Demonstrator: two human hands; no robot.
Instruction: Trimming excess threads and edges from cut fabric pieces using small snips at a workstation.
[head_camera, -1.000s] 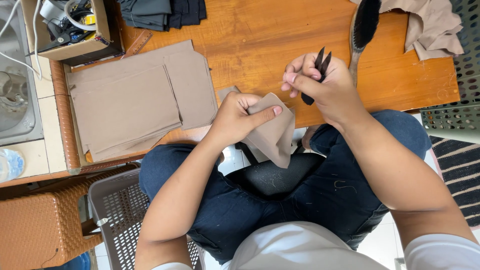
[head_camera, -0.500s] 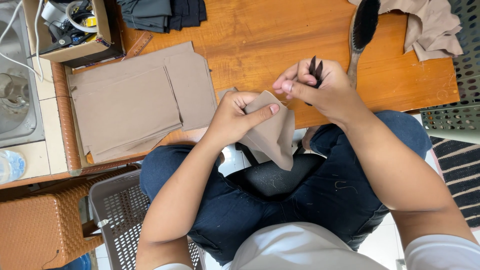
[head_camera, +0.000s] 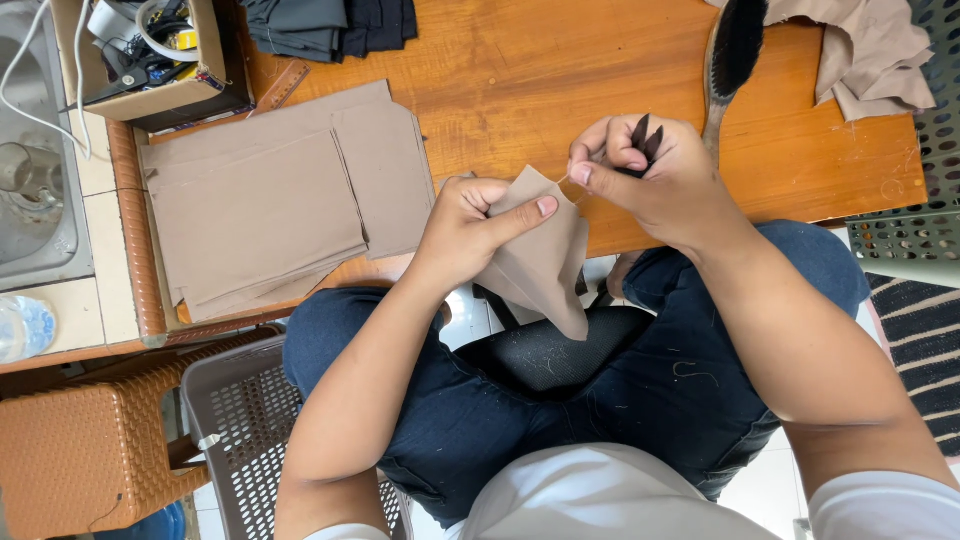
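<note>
Right hand (head_camera: 665, 180) (w/ snips (head_camera: 640, 143)) shifted off cloth (head_camera: 540, 255); left hand (head_camera: 470, 230) stays

1. I wear a white short-sleeved shirt; both sleeves end above my elbows.
2. My trousers are dark blue denim, flecked with loose threads.
3. My forearms are bare, without watch or rings.

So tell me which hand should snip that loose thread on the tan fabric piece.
Probably the right hand: it already grips the black thread snips and pinches the thread, while the left hand holds the tan fabric piece.
</note>
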